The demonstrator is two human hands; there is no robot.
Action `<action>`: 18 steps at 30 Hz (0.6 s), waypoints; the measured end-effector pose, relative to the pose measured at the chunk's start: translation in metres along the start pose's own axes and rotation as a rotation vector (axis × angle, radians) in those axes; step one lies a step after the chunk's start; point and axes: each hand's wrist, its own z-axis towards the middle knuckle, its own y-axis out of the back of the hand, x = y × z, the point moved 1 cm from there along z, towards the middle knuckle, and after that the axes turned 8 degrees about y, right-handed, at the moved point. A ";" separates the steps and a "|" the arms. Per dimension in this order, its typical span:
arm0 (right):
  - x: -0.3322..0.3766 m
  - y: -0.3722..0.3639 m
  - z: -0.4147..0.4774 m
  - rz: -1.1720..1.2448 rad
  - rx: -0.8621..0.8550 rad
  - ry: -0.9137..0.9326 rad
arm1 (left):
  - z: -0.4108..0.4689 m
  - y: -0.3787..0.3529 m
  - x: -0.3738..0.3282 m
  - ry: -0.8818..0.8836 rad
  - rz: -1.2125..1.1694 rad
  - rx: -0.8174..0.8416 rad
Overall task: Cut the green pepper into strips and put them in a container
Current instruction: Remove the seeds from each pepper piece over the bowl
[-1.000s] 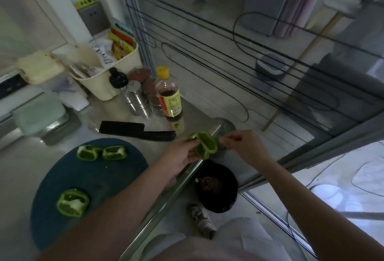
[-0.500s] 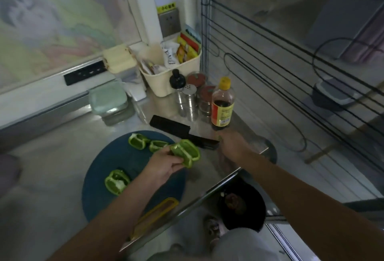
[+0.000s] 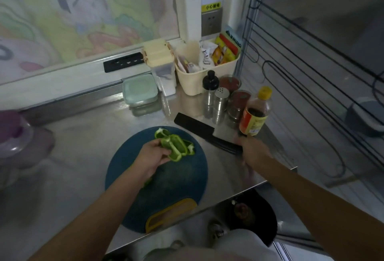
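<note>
My left hand (image 3: 152, 155) holds a green pepper piece (image 3: 174, 148) just above the far part of the round blue cutting board (image 3: 172, 186). Two more pepper pieces (image 3: 161, 133) lie on the board behind it, and another one peeks out from under my left forearm. A black cleaver (image 3: 195, 125) lies on the steel counter to the right of the board. My right hand (image 3: 252, 151) covers the end of its handle, with fingers curled round it. A box with a green lid (image 3: 139, 90) stands at the back.
A sauce bottle (image 3: 256, 115), metal shakers (image 3: 221, 98) and jars stand right behind the cleaver. A cream basket (image 3: 207, 73) of packets sits in the back corner. A purple container (image 3: 12, 134) is at far left. A black bin (image 3: 255, 213) stands below the counter's front edge.
My left hand has carried the pepper piece from over the bin back above the board. My right hand has moved to the cleaver's handle. The view has swung left.
</note>
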 end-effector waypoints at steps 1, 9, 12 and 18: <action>0.004 0.004 -0.005 -0.048 -0.006 -0.006 | 0.001 0.004 -0.002 -0.010 0.009 -0.013; 0.064 0.022 -0.014 0.264 -0.062 0.172 | 0.023 0.056 -0.013 -0.091 0.162 -0.302; 0.085 0.002 -0.002 0.666 0.095 0.143 | 0.033 0.074 -0.012 0.003 0.041 -0.342; 0.091 -0.041 0.010 0.905 0.121 -0.063 | 0.039 0.089 0.000 -0.016 0.142 -0.342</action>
